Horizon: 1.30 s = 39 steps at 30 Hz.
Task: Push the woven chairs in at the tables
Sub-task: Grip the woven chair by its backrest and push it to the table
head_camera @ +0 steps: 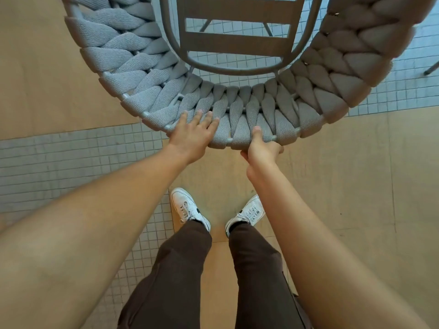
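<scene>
My left hand (192, 132) lies flat, fingers (209, 119) spread open across the top of the backrest, pressing on it, not gripping. My right hand (260, 148) is closed around the same rim, thumb on top and the other fingers curled underneath, out of sight. Both rest on the grey woven chair with thick knitted rope bands wrapped over a curved metal frame (237, 129), which stands directly ahead of my white sneakers (187, 208) on the beige and small-tiled floor (71, 157). I judge the rope soft and grippy, the frame stiff and moderately light, so the centre of the back rim is the right hold. No tabletop shows from here.
</scene>
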Available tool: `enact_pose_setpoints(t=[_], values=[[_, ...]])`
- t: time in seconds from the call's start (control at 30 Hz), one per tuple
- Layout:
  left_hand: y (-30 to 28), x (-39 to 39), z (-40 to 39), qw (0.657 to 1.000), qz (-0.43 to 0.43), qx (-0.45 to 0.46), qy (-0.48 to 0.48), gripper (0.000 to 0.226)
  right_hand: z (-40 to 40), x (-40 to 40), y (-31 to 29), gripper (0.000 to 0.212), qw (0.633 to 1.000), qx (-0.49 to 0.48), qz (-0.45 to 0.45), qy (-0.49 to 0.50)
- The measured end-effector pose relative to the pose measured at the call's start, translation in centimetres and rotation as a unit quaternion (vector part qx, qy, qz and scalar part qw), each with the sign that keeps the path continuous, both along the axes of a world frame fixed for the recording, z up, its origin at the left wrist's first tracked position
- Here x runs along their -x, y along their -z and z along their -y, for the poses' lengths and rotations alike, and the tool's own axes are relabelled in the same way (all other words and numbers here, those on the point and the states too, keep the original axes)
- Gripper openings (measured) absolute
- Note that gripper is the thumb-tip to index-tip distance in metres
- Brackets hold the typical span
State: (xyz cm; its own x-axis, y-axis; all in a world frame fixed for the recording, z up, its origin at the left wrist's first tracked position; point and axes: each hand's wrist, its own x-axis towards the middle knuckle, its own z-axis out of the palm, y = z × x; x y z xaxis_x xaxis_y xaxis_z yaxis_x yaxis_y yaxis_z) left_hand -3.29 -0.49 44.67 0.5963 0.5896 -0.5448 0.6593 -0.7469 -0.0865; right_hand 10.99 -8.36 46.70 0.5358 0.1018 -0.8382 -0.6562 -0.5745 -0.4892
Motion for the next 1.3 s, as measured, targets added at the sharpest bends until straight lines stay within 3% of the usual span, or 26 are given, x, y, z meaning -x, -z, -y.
enact_pose_setpoints(t=[0.13, 0.2, 0.23, 0.3, 0.33, 0.43, 0.5, 0.6, 0.7, 0.87, 1.07, 1.2, 1.3], values=[[-2.0, 0.7, -2.8, 1.000, 0.010, 0.005, 0.021, 0.072, 1.2, -0.3, -4.2, 0.044, 0.986, -0.060, -0.008, -0.153], [-2.9, 0.9, -4.0, 0.999, 0.013, 0.006, 0.034, 0.070, 1.8, -0.3, -5.9, 0.056, 0.948, -0.021, 0.131, -0.289], [-3.5, 1.0, -4.8, 0.999, 0.016, 0.007, 0.043, 0.068, 1.7, 0.0, -6.8, 0.062, 0.899, 0.006, 0.243, -0.364], [-4.5, 1.2, -6.3, 0.998, 0.017, 0.014, 0.057, 0.065, 0.5, 0.2, -8.1, 0.070, 0.746, 0.031, 0.447, -0.493], [-5.1, 1.4, -7.2, 0.998, 0.017, 0.016, 0.064, 0.063, -0.7, 0.1, -8.5, 0.075, 0.674, 0.026, 0.492, -0.551], [-6.8, 1.9, -10.1, 0.996, 0.023, 0.027, 0.081, 0.057, -6.0, -0.5, -8.2, 0.087, 0.525, 0.043, 0.471, -0.707], [-7.9, 2.3, -12.4, 0.994, 0.040, 0.035, 0.093, 0.052, -9.1, -0.2, -7.7, 0.077, 0.476, 0.055, 0.443, -0.757], [-9.4, 2.5, -15.6, 0.990, 0.069, 0.049, 0.108, 0.046, -11.8, 0.2, -7.7, 0.042, 0.496, 0.044, 0.445, -0.744], [-10.6, 2.3, -18.4, 0.988, 0.074, 0.046, 0.125, 0.041, -14.0, 0.1, -8.3, 0.032, 0.500, 0.056, 0.469, -0.726], [-11.8, 0.3, -21.7, 0.980, 0.110, 0.024, 0.162, 0.035, -17.3, -1.9, -9.1, 0.040, 0.488, 0.079, 0.491, -0.717], [-11.6, -3.0, -26.7, 0.968, 0.170, -0.062, 0.171, 0.063, -22.6, -5.1, -10.1, 0.050, 0.512, 0.104, 0.491, -0.698], [-12.2, -5.5, -30.5, 0.964, 0.187, -0.067, 0.176, 0.070, -26.3, -7.6, -10.7, 0.065, 0.522, 0.095, 0.485, -0.695], [-12.0, -6.0, -32.5, 0.964, 0.180, -0.057, 0.186, 0.067, -27.8, -8.2, -10.6, 0.056, 0.515, 0.097, 0.480, -0.703]])
